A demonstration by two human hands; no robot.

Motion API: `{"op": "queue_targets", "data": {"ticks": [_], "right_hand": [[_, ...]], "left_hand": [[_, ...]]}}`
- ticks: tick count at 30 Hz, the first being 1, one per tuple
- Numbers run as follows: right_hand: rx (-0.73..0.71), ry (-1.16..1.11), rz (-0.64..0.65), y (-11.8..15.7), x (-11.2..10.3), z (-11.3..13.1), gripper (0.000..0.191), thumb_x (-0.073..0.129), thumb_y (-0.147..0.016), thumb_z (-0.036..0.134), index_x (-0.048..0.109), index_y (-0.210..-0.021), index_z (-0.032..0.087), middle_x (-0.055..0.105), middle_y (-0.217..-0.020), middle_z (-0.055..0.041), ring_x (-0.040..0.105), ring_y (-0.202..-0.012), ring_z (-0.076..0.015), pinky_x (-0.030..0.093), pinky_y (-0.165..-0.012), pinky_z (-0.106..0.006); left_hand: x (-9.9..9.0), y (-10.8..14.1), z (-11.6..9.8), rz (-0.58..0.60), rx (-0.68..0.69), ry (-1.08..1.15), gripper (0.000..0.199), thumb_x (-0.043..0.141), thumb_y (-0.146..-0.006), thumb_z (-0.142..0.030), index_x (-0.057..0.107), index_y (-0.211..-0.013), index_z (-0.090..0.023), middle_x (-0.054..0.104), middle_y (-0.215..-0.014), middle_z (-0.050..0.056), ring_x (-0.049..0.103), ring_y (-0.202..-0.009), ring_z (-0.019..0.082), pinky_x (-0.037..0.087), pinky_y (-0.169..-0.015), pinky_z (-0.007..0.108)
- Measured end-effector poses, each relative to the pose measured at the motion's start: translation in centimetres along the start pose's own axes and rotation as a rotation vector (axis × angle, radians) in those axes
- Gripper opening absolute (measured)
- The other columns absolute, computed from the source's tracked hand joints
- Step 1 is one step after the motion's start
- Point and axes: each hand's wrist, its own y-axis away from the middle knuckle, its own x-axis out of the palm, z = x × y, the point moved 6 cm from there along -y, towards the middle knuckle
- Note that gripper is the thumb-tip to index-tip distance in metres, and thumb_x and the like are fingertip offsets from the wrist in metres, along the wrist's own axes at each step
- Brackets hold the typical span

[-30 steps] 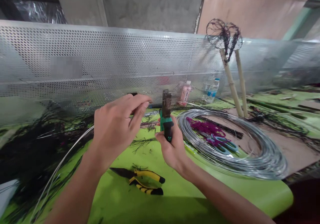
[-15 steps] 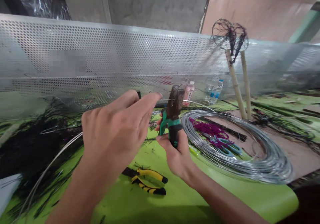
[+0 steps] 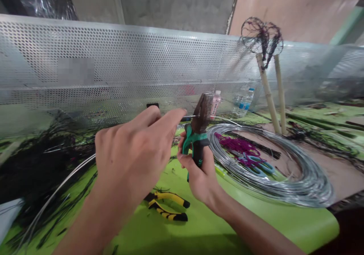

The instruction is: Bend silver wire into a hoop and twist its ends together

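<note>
Wire [image 3: 54, 196] runs up from the counter [image 3: 199, 232] at left to our left hand [image 3: 133, 158], fingers pinched on its end. Rusty jaws of the green-handled pliers [image 3: 198, 133] sit on that end, just right of the fingertip; right hand [image 3: 199, 171] wraps the handles. We judge this a bend or cut step; next needs a firm squeeze, wire held steady. Wire coil [image 3: 270, 164] lies right.

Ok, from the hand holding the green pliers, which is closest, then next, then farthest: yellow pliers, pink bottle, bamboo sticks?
From the right hand in the head view:
1. Yellow pliers, on the green table just below-left of it.
2. Pink bottle, behind it by the metal screen.
3. Bamboo sticks, far back on the right.
</note>
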Motion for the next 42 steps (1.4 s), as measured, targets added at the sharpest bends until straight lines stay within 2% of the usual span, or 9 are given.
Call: {"op": "queue_targets", "data": {"ticks": [5,17,21,27,33,36,38,40,42], "right_hand": [[-0.014,0.025,0.014,0.1,0.2,-0.2,0.018,0.056,-0.085,0.022,0.054,-0.103,0.024,0.058,-0.091,-0.0012,0.053,-0.078,-0.0180,0.044,-0.069,-0.034],[0.012,0.070,-0.015,0.2,0.2,-1.0,0.024,0.056,-0.083,0.021,0.054,-0.106,0.026,0.055,-0.083,0.0006,0.049,-0.070,-0.0165,0.042,-0.064,-0.033],[0.045,0.076,-0.007,0.0,0.0,-1.2,0.021,0.054,-0.086,0.022,0.053,-0.107,0.027,0.055,-0.081,0.0017,0.047,-0.065,-0.0151,0.039,-0.059,-0.031],[0.110,0.070,0.046,-1.8,-0.4,-1.9,0.008,0.057,-0.088,0.028,0.056,-0.095,0.024,0.047,-0.069,0.0044,0.039,-0.057,-0.0127,0.031,-0.053,-0.028],[0.226,-0.017,0.178,-2.8,-0.1,-3.7,0.013,0.063,-0.086,0.033,0.057,-0.089,0.021,0.048,-0.065,0.0065,0.044,-0.053,-0.0110,0.034,-0.051,-0.026],[0.336,-0.043,0.148,-3.9,-1.5,-4.5,0.015,0.061,-0.091,0.033,0.055,-0.088,0.020,0.050,-0.066,0.0067,0.044,-0.049,-0.0089,0.037,-0.049,-0.024],[0.431,-0.029,0.104,-5.3,-3.4,-5.4,0.020,0.059,-0.098,0.037,0.058,-0.094,0.017,0.055,-0.072,0.0045,0.049,-0.052,-0.0086,0.042,-0.050,-0.023],[0.526,0.020,0.058,-6.9,-6.1,-6.5,0.029,0.058,-0.101,0.043,0.062,-0.107,0.015,0.063,-0.087,-0.0009,0.057,-0.064,-0.0108,0.052,-0.057,-0.025],[0.595,0.098,0.029,-8.4,-9.0,-7.8,0.032,0.060,-0.101,0.042,0.062,-0.117,0.014,0.066,-0.104,-0.0054,0.066,-0.082,-0.0150,0.058,-0.071,-0.031]], "left_hand": [[0.6,0.1,-0.1,0.034,0.007,-0.003,0.021,0.054,-0.097,-0.023,0.071,-0.105,-0.034,0.059,-0.067,-0.002,0.044,-0.047,0.014,0.022,-0.046,0.030],[0.7,-0.3,-0.2,0.033,-0.011,-0.002,0.024,0.052,-0.099,-0.022,0.073,-0.100,-0.032,0.064,-0.069,-0.003,0.042,-0.046,0.012,0.022,-0.047,0.029],[1.1,-0.3,0.0,0.042,-0.002,0.012,0.024,0.050,-0.100,-0.023,0.073,-0.101,-0.031,0.067,-0.072,-0.002,0.046,-0.048,0.013,0.024,-0.048,0.030],[3.5,-0.4,0.6,0.112,-0.032,0.045,0.024,0.049,-0.103,-0.029,0.073,-0.103,-0.029,0.067,-0.072,-0.001,0.048,-0.048,0.014,0.023,-0.047,0.029],[6.6,-0.6,2.9,0.233,-0.049,-0.032,0.023,0.053,-0.101,-0.034,0.075,-0.107,-0.031,0.069,-0.074,0.000,0.048,-0.045,0.015,0.020,-0.044,0.030],[7.0,-0.9,5.4,0.244,-0.127,-0.057,0.027,0.050,-0.102,-0.036,0.076,-0.110,-0.032,0.072,-0.076,-0.002,0.050,-0.046,0.014,0.027,-0.044,0.027],[6.4,-1.5,7.0,0.246,-0.202,-0.096,0.026,0.052,-0.101,-0.038,0.076,-0.112,-0.035,0.075,-0.085,-0.005,0.057,-0.055,0.014,0.038,-0.051,0.027],[5.3,-2.5,8.1,0.241,-0.247,-0.125,0.031,0.048,-0.103,-0.039,0.074,-0.118,-0.033,0.077,-0.100,-0.004,0.065,-0.072,0.018,0.049,-0.068,0.035],[4.2,-4.1,9.2,0.243,-0.301,-0.115,0.038,0.043,-0.105,-0.042,0.071,-0.126,-0.029,0.074,-0.116,-0.001,0.068,-0.097,0.026,0.048,-0.089,0.050]]}}
